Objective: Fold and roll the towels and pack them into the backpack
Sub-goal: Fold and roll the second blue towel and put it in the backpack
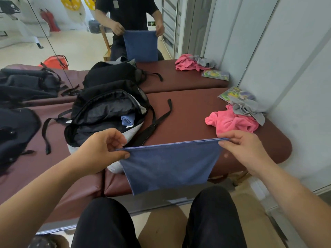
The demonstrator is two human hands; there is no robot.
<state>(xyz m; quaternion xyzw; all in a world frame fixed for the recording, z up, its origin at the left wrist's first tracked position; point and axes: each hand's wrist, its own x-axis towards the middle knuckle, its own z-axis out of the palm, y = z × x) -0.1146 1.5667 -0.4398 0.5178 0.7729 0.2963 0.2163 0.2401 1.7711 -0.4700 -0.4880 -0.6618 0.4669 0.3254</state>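
Four towels show: one blue towel [170, 165] held up off the padded table [188, 111], one rolled blue towel [127, 120] inside the open backpack [107, 111], and one pink towel [231, 122] and one grey towel [249, 108] near the table's right edge. Two hands, one packet [232, 93].

1. Maroon padded table [197, 111] fills the middle ground, its far edge against a large wall mirror [75, 42].
2. Mirror has a vertical seam, slightly tilted, left of centre.
3. Pale grey panelled wall [295, 68] runs along the right side.
4. Tan floor [161, 226] below the table.
5. Reflection shows a beige floor, two red fire extinguishers [49, 20] and yellow discs [70, 2] on a white wall.
6. Light is even and soft.
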